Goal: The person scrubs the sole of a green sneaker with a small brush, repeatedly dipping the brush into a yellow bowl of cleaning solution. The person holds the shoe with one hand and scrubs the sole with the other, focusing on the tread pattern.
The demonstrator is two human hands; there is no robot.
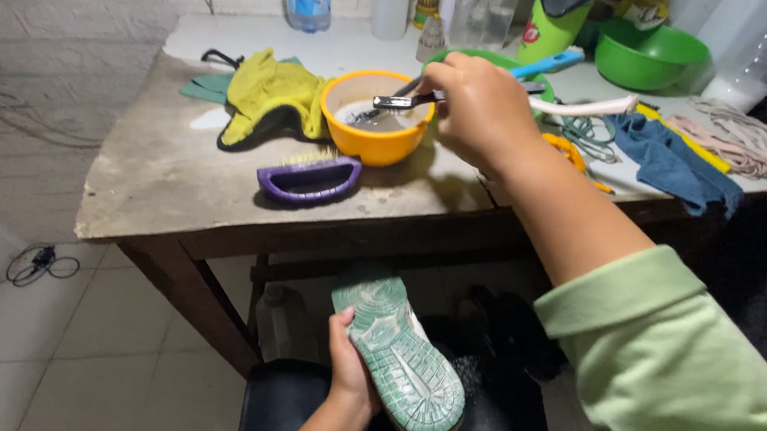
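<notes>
Green-soled sneaker [400, 358] sits gripped in the left hand [348, 364], fingers wrapped round its edge, sole up, below the surface [164, 175]. Right hand [479, 106] fingers are clenched on a dark-handled brush [408, 102], its head dipped into the yellow bowl [376, 117] just left of them. A purple brush [309, 178] lies nearer, a yellow-green cloth [267, 89] beyond it.

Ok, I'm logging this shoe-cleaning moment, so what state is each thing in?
Right hand: gripping a dark-handled brush, its head over the bowl.
Left hand: holding a green-soled sneaker, sole up.
Round yellow plastic bowl: upright, liquid inside.
Purple scrub brush: lying on the table, bristles up.
</notes>
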